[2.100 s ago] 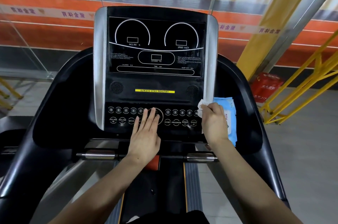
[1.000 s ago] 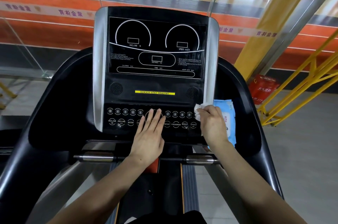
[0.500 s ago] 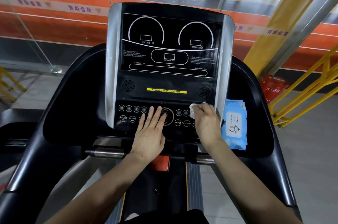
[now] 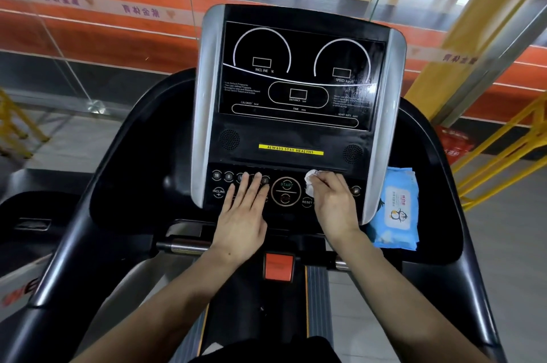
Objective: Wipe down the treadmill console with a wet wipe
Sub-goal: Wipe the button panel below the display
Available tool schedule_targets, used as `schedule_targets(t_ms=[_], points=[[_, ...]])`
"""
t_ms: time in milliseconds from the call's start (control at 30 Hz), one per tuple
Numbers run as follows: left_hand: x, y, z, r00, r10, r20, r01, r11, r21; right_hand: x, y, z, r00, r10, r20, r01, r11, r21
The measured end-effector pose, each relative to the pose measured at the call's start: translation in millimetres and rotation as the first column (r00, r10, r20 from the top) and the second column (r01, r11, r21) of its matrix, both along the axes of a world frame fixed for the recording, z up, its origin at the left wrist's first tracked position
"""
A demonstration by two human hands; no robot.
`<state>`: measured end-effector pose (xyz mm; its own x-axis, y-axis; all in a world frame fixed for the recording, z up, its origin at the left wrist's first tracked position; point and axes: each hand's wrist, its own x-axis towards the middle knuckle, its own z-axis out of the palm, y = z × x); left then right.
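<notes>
Sliding left off the silver edge, the right hand (image 4: 333, 204) now pinches the wet wipe (image 4: 310, 185) just right of the START button (image 4: 286, 191) on the treadmill console (image 4: 296, 113), left hand (image 4: 244, 214) flat, fingers straight, just left of it.

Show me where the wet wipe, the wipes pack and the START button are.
wet wipe (image 4: 310, 187), head view, on the white bunch showing past the fingers.
wipes pack (image 4: 398, 208), head view, on its printed label.
START button (image 4: 286, 185), head view, on the green lettering.
</notes>
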<state>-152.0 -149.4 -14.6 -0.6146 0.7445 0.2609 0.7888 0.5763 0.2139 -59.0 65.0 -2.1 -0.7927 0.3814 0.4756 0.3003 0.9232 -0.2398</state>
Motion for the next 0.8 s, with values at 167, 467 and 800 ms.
schedule_targets(t_ms=[167,467,800], points=[[-5.8,-6.5,1.5,1.000,-0.008,0.002,0.008,1.000,0.014,-7.0,-11.3,2.8,0.999,0.003,0.034,-0.002,1.000,-0.017],[-19.8,-23.7,3.2,1.000,0.003,-0.010,-0.003,1.000,0.026,-36.3,-45.7,7.5,0.998,0.031,0.047,-0.031,0.999,-0.007],[-32.2,-52.3,-1.3,0.999,0.041,-0.015,-0.041,0.999,0.015,-64.4,-81.5,12.1,0.994,0.096,0.042,-0.096,0.995,-0.010]])
